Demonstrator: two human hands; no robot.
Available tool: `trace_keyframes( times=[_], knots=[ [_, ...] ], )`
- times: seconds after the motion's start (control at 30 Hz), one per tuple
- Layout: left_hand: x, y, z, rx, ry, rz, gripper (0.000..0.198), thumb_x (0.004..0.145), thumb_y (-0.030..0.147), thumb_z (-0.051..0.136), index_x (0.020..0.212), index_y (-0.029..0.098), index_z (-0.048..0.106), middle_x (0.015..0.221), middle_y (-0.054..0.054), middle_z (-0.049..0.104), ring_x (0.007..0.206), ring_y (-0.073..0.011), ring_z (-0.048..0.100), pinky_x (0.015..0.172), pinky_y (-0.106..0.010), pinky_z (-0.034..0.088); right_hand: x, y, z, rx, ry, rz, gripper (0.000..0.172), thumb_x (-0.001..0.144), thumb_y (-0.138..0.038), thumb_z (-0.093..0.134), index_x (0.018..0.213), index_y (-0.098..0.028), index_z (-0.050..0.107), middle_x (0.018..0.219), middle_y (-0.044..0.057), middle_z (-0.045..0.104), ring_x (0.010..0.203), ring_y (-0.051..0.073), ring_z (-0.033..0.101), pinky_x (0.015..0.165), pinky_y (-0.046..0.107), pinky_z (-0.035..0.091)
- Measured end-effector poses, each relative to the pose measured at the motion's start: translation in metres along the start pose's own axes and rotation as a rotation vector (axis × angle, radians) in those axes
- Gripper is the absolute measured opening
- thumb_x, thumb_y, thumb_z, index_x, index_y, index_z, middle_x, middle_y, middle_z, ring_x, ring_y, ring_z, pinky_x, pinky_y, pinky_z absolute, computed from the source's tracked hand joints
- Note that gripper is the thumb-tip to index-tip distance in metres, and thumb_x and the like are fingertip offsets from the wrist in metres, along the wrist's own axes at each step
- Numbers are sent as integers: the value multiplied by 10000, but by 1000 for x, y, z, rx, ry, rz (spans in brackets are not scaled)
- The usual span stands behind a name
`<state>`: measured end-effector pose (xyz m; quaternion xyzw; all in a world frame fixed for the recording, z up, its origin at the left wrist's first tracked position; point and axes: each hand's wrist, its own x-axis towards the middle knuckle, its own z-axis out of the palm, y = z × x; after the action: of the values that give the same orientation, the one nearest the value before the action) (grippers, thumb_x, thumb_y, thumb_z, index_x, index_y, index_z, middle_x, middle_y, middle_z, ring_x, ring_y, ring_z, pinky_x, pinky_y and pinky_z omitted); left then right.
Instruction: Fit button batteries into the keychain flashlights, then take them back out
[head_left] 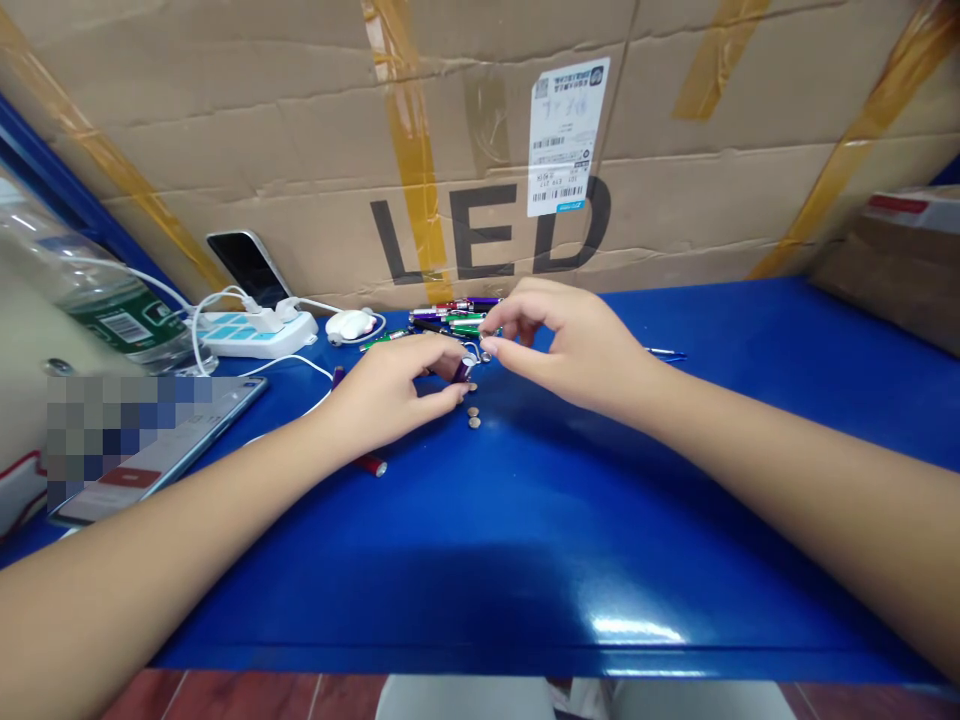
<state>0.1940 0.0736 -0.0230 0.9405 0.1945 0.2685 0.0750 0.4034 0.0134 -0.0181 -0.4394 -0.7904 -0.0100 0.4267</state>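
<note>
My left hand rests on the blue table, its fingers closed around a small purple tube, apparently a tiny flashlight body. My right hand hovers just to its right, thumb and forefinger pinched on something very small right above the tube's open end. Two small button cells lie on the table just below the tube. A red tube lies under my left wrist. A pile of several coloured little flashlights sits behind both hands.
A large cardboard box marked LED forms the back wall. At left lie a phone, a white power strip with cables, a second phone leaning on the box, a white charger and a plastic bottle. Another carton stands at right.
</note>
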Motion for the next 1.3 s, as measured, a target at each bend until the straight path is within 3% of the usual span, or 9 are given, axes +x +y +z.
trace_keyframes(
  times=[0.33, 0.5, 0.67, 0.8, 1.07, 1.3],
  knots=[
    [0, 2, -1, 14, -4, 19, 135, 848, 248, 606, 961, 187, 650, 842, 7, 708, 756, -133, 643, 725, -234, 478, -1, -7, 2, 64, -130, -33, 173, 856, -288, 608, 953, -177, 697, 798, 22, 652, 726, 145, 571, 672, 273, 424],
    [1, 2, -2, 47, 38, -31, 142, 844, 307, 618, 909, 183, 643, 832, -1, 697, 737, -140, 630, 711, -247, 487, 7, 7, -28, -45, -161, 189, 288, 863, -361, 566, 1072, -205, 688, 906, 41, 704, 804, 190, 619, 707, 314, 444],
    [1, 3, -3, 76, 32, -52, 111, 851, 275, 602, 908, 182, 623, 828, 1, 678, 741, -135, 625, 711, -245, 494, 6, 46, -74, -386, -551, 447, 202, 771, -441, 654, 814, -258, 728, 803, 38, 704, 707, 221, 616, 622, 350, 423],
    [0, 3, -3, 65, 20, -57, 132, 856, 302, 599, 925, 192, 624, 864, -5, 688, 767, -143, 638, 729, -256, 507, -1, 60, -83, -409, -791, 504, 190, 736, -467, 680, 786, -292, 734, 797, 21, 717, 675, 226, 629, 567, 344, 428],
    [1, 4, -3, 83, 5, -28, 139, 862, 311, 585, 909, 191, 634, 813, 2, 677, 734, -141, 623, 706, -247, 494, 2, 22, -53, -313, -750, 415, 128, 764, -332, 664, 835, -280, 757, 769, 12, 718, 500, 152, 556, 453, 302, 355],
    [0, 1, -3, 102, 0, -11, 171, 864, 311, 597, 985, 198, 638, 855, -5, 696, 758, -147, 637, 740, -256, 508, -2, 42, -55, -346, -696, 419, 166, 694, -359, 715, 847, -295, 733, 789, 13, 702, 595, 185, 596, 508, 308, 383]
  ],
)
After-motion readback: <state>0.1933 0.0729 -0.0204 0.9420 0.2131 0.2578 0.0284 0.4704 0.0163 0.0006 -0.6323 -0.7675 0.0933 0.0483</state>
